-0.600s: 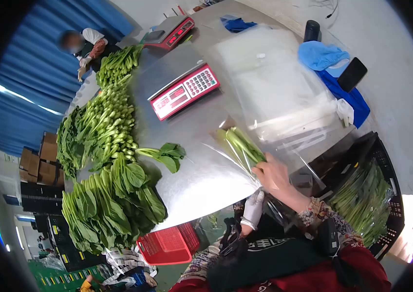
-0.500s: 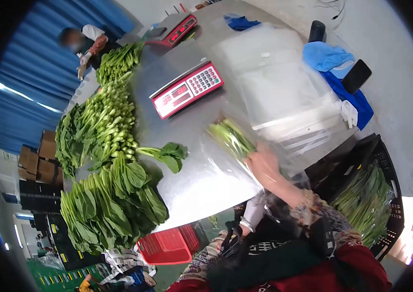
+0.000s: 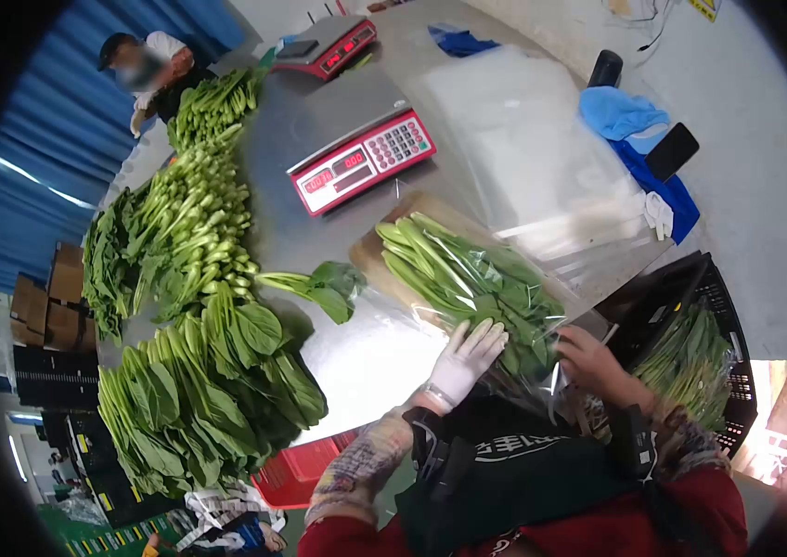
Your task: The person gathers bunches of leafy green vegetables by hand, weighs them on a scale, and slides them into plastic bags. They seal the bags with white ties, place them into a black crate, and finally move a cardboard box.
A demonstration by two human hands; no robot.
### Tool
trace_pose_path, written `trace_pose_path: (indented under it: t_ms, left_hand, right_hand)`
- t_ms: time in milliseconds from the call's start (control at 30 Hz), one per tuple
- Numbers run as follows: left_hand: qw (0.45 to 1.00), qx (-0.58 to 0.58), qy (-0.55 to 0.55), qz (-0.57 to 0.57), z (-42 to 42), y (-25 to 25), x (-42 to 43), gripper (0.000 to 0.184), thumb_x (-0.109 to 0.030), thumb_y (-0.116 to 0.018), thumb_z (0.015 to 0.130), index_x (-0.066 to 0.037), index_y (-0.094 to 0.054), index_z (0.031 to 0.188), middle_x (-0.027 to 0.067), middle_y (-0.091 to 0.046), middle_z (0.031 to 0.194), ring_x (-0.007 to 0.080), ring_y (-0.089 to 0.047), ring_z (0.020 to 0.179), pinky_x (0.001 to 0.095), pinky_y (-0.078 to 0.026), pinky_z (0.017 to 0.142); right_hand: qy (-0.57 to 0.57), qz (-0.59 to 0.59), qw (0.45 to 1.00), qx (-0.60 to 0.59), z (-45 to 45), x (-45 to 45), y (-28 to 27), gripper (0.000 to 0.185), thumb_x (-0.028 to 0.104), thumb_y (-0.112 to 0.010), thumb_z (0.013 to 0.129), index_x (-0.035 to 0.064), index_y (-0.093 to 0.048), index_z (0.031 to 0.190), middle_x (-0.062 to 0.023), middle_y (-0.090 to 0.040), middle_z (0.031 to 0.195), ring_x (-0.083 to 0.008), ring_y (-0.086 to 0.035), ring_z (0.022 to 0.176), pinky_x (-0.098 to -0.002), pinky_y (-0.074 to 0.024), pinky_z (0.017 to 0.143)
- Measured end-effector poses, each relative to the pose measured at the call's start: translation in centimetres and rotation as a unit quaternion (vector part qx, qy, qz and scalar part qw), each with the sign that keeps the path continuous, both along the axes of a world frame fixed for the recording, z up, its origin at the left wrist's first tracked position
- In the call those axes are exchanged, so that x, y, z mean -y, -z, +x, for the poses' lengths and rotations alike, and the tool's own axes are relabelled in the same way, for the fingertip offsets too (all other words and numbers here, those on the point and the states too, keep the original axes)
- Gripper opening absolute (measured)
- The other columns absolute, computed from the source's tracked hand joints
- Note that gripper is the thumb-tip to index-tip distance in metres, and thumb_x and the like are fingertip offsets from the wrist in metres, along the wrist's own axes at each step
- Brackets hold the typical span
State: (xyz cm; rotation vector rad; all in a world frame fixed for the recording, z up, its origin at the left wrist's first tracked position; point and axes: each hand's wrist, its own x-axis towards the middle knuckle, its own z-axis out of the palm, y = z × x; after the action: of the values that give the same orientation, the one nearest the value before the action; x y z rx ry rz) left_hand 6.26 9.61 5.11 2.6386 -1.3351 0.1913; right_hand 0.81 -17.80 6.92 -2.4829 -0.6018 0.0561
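A bunch of leafy greens (image 3: 463, 274) lies in a clear plastic bag on the metal table, stems toward the scale and leaves toward me. My left hand (image 3: 470, 357), in a white glove, rests on the bag over the leaves, fingers stretched out. My bare right hand (image 3: 590, 360) is at the bag's lower right edge with its fingers bent round the plastic. A loose stalk of greens (image 3: 319, 290) lies just left of the bag. Beyond it stands a red and white scale (image 3: 361, 160).
Piled greens (image 3: 208, 399) line the table's left side. Plastic bags (image 3: 542, 148) lie at the back right, near a phone (image 3: 672, 151). A black crate (image 3: 737, 371) holds bagged greens at right; a red basket (image 3: 296, 473) is below. A co-worker (image 3: 148, 74) stands far left.
The bagged greens now lie flat on the table. My left hand has come up from below onto the bag. My right hand has moved right and down, from the stems to the bag's edge.
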Motion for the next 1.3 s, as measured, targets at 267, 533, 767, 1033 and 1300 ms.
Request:
trace_pose_path:
  t_ms: [267, 533, 767, 1033, 1300]
  left_hand:
    - [0.844, -0.068, -0.055, -0.529, 5.8, -12.9, -1.8, 0.035, 0.000, -0.062, 0.077, -0.002, -0.061, 0.111, 0.0135, -0.060, 0.115, 0.0277, -0.061, 0.102, 0.0381, -0.047, 0.091]
    - [0.630, -0.390, -0.059, -0.669, 4.5, -14.8, -6.0, 0.091, -0.008, -0.076, 0.068, -0.001, -0.021, 0.141, 0.0131, -0.038, 0.137, 0.0228, -0.043, 0.122, 0.0346, -0.038, 0.101]
    - [0.704, -0.282, -0.052, -0.650, 11.4, -16.0, -6.3, 0.082, -0.006, -0.075, 0.067, 0.001, -0.031, 0.136, 0.0126, -0.047, 0.128, 0.0189, -0.050, 0.112, 0.0311, -0.041, 0.095]
    - [0.681, -0.382, -0.068, -0.621, 20.4, -15.1, -4.2, 0.025, -0.009, -0.060, 0.085, 0.005, -0.060, 0.107, 0.0078, -0.065, 0.099, 0.0112, -0.058, 0.088, 0.0235, -0.045, 0.082]
    - [0.956, -0.015, 0.150, -0.252, 18.7, -17.7, -7.8, 0.031, -0.008, -0.058, 0.078, -0.013, -0.064, 0.108, 0.0064, -0.064, 0.107, 0.0235, -0.060, 0.097, 0.0341, -0.044, 0.092]
  right_hand:
    - [-0.035, -0.084, 0.985, 0.143, 9.8, -5.4, -22.6, 0.053, 0.008, -0.065, 0.075, 0.0102, -0.047, 0.124, -0.0123, -0.051, 0.125, -0.0304, -0.054, 0.106, -0.0364, -0.0461, 0.087]
    - [-0.197, -0.120, 0.960, 0.160, 13.2, -12.1, -28.9, 0.035, 0.006, -0.062, 0.073, 0.0032, -0.056, 0.108, -0.0139, -0.060, 0.101, -0.0285, -0.057, 0.094, -0.0344, -0.0473, 0.082]
    - [-0.004, 0.003, 0.940, 0.341, 15.3, -10.2, -43.5, 0.022, 0.025, -0.064, 0.082, 0.0065, -0.067, 0.093, -0.0036, -0.065, 0.077, -0.0119, -0.057, 0.067, -0.0228, -0.0459, 0.064]
    - [0.174, 0.153, 0.842, 0.488, 14.2, -1.2, -51.1, 0.039, 0.035, -0.058, 0.087, 0.0026, -0.058, 0.109, -0.0081, -0.060, 0.105, -0.0178, -0.050, 0.101, -0.0353, -0.0376, 0.089]
    - [0.194, 0.167, 0.887, 0.383, 21.9, -1.7, -34.3, 0.022, 0.013, -0.056, 0.086, 0.0041, -0.064, 0.105, -0.0029, -0.065, 0.099, -0.0125, -0.058, 0.095, -0.0266, -0.0427, 0.086]
